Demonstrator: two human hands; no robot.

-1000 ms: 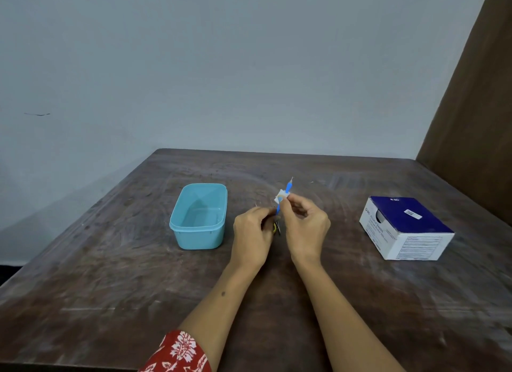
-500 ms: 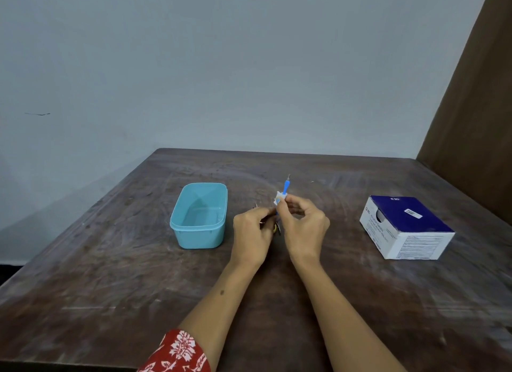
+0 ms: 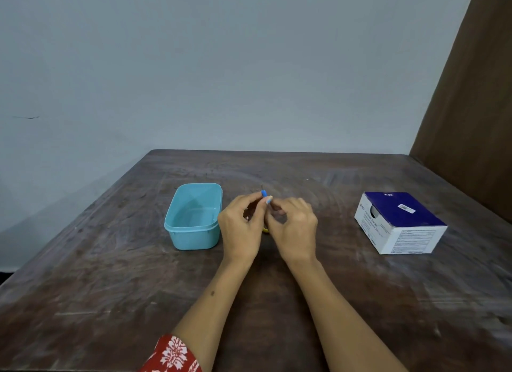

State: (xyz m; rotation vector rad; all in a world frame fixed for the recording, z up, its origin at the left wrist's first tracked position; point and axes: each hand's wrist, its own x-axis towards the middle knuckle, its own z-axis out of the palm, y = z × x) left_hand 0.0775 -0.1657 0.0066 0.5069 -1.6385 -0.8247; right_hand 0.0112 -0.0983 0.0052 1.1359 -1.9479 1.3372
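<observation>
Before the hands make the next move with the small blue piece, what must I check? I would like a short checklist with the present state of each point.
1. The small blue piece is pinched between the left hand and the right hand: ok.
2. The tip of the piece is covered: cannot tell, it is too small.
3. The teal container has no lid on it and stands just beside the left hand: ok.
4. The blue and white box stands apart, off to the right of the right hand: ok.
5. The left hand holds nothing else under its curled fingers: cannot tell.
</observation>
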